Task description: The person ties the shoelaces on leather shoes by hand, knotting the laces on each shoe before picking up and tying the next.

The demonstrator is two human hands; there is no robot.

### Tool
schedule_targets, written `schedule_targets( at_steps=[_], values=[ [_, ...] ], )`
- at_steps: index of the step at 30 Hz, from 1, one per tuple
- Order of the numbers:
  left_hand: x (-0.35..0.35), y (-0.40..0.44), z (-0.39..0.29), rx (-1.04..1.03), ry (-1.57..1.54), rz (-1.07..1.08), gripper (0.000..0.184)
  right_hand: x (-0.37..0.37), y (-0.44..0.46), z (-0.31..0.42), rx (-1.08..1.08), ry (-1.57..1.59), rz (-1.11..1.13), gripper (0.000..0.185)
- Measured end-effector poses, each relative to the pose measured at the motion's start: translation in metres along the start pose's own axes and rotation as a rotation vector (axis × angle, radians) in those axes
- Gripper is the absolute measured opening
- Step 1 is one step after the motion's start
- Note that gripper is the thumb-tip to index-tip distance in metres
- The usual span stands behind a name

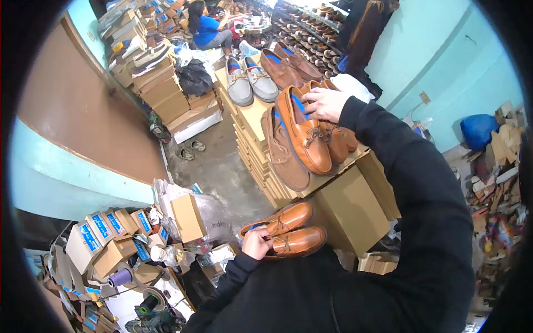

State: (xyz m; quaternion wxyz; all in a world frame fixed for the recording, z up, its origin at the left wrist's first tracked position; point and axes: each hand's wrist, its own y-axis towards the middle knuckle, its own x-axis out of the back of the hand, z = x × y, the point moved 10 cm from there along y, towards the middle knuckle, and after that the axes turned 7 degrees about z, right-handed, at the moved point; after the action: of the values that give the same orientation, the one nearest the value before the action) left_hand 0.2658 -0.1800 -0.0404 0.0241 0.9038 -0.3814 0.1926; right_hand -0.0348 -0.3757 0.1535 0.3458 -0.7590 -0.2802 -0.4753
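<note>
My left hand (257, 243) is closed on the heel ends of a pair of glossy tan boat shoes (297, 242), held low near my body with the toes to the right. At the stacked boxes, my right hand (326, 104) reaches out with its fingers curled at the opening of an orange-tan boat shoe (311, 145) with a blue lining. That shoe leans on a brown boat shoe (287, 161), and more tan shoes (337, 141) lie partly hidden beneath my sleeve. Behind them stand a grey pair (261, 83) and a darker brown pair (282, 71).
Flat boxes (258, 172) form the stack under the shoes. Shoe boxes (91, 238) and a sewing machine (152, 316) crowd the lower left. A person in a blue top (206, 30) sits at the back, near shelves of shoes (302, 33). Scraps (499, 166) pile up on the right.
</note>
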Motion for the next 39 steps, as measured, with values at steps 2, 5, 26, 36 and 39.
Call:
schedule_targets(
  at_steps=[2, 5, 26, 36, 39],
  values=[
    [-0.005, 0.007, 0.006, 0.014, 0.01, 0.03, 0.022, 0.004, -0.014, -0.001, -0.063, 0.068, -0.092, 0.032],
    [-0.013, 0.021, 0.014, -0.063, -0.005, 0.041, 0.021, 0.027, -0.046, -0.005, -0.232, 0.183, -0.259, 0.033],
    [-0.126, 0.076, -0.07, -0.13, 0.052, 0.448, 0.032, -0.121, -0.324, 0.346, -1.387, 1.336, -0.794, 0.016],
    [-0.253, 0.131, -0.195, -0.659, 0.503, 0.65, 0.021, -0.15, -0.474, 0.363, -1.282, 1.277, -0.81, 0.015],
    [-0.295, 0.15, -0.212, -0.742, 0.705, 0.695, 0.021, -0.161, -0.491, 0.375, -1.263, 1.34, -0.795, 0.015]
  ],
)
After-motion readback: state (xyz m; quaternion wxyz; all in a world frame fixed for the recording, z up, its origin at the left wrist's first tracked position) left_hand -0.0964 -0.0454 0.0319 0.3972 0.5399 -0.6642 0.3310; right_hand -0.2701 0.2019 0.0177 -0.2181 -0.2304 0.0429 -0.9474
